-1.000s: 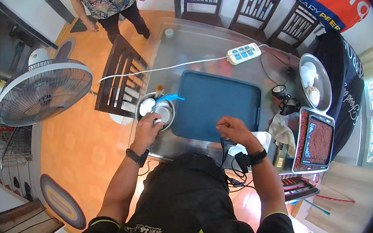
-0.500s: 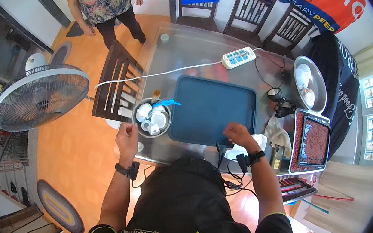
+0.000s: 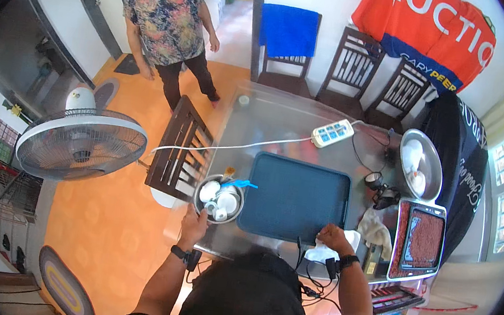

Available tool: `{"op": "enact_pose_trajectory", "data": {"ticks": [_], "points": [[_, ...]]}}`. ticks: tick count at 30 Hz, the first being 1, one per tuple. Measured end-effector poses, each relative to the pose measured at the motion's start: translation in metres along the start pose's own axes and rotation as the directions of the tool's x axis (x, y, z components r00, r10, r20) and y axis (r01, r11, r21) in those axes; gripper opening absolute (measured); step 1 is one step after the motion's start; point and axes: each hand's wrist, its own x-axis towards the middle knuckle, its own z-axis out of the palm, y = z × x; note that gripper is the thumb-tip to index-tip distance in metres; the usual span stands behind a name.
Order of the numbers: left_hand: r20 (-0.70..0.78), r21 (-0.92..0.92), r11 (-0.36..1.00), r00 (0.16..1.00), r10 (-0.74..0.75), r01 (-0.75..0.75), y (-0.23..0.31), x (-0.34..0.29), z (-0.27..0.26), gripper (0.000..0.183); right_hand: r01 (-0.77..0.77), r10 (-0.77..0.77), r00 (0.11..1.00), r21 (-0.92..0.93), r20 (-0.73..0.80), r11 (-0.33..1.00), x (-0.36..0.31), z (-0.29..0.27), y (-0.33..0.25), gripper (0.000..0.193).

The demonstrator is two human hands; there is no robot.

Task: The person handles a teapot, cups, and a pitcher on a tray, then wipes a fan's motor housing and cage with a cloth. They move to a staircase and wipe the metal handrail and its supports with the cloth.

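My left hand [image 3: 193, 229] is at the table's near edge, beside a round metal bowl [image 3: 217, 219] on its lower left. Its fingers are curled, and nothing shows in them. In the bowl are several white pieces, a brush with a tan head [image 3: 229, 172] and a blue strip-like thing [image 3: 241, 184] sticking out over the rim. My right hand [image 3: 335, 238] is closed in a loose fist near the right front corner of a dark blue-grey tray [image 3: 298, 200]. A white sheet-like thing [image 3: 319, 253] lies partly under it. Both wrists wear black bands.
A white power strip [image 3: 333, 133] with its cable crosses the table's far part. To the right are a headlamp [image 3: 380, 189], a cloth [image 3: 375, 228], a metal basin [image 3: 438, 174] and a tray of reddish-brown grains [image 3: 427, 239]. A fan [image 3: 82, 146], chair [image 3: 181, 145] and person [image 3: 167, 18] are left.
My view has tilted up, so the table sits lower and more of the person shows. My right hand appears nearer the tray's front right corner, and my left hand remains beside the bowl.
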Motion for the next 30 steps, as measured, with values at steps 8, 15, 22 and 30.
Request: {"op": "enact_pose_trajectory", "data": {"ticks": [8,15,22,30], "points": [[0.115,-0.247,0.953,0.982,-0.149,0.173,-0.009,0.001,0.007,0.039,-0.150,0.145,0.983,0.033,0.111,0.988,-0.004,-0.019,-0.041,0.029],[0.258,-0.330,0.916,0.955,-0.145,0.228,-0.006,0.015,0.006,0.032,0.089,-0.085,0.996,-0.204,0.030,0.975,0.015,0.003,0.013,0.035],[0.206,-0.388,0.920,0.978,0.018,0.065,0.023,0.002,-0.016,0.029,-0.047,0.046,0.999,0.016,0.027,0.999,-0.002,-0.012,-0.032,0.028],[0.334,-0.473,0.874,0.940,0.064,0.109,0.092,0.006,0.020,0.026,0.026,-0.027,1.000,-0.070,-0.008,0.997,-0.006,-0.009,-0.027,0.031]]}}
